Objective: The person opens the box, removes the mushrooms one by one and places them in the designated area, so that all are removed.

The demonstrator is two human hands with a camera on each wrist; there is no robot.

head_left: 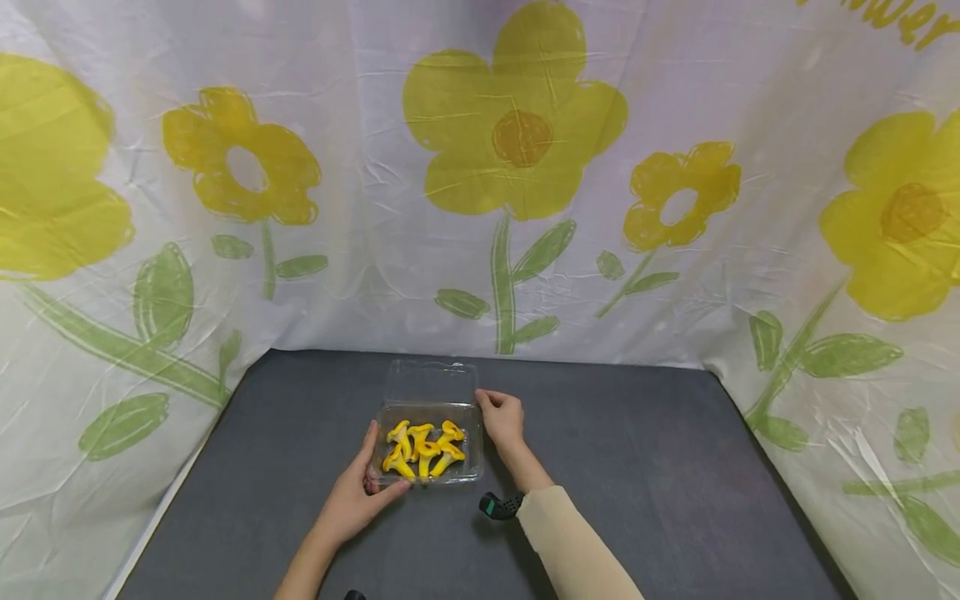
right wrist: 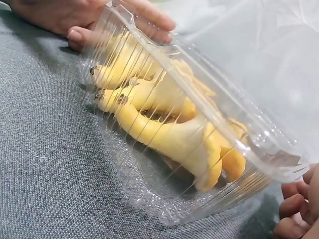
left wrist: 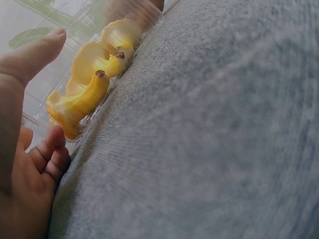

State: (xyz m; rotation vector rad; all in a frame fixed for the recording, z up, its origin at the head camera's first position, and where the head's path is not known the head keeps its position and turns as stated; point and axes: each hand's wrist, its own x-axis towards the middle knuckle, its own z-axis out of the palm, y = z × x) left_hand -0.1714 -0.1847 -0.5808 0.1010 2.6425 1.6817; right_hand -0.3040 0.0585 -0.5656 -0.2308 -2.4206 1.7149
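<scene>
A clear plastic clamshell container sits on the dark grey table with its lid folded back behind it. Inside lie several yellow, trumpet-shaped mushrooms, which look like chanterelles. The left hand grips the container's near left corner, its thumb along the front and its fingers by the left side. At the far right corner, the right hand pinches the rim near the hinge with curled fingers. In the right wrist view the ribbed wall shows the mushroom stems, whose cut ends are brown.
Grey cloth covers the table around the container. A white curtain printed with yellow flowers hangs at the back and both sides. A black device with a green mark is at the right wrist.
</scene>
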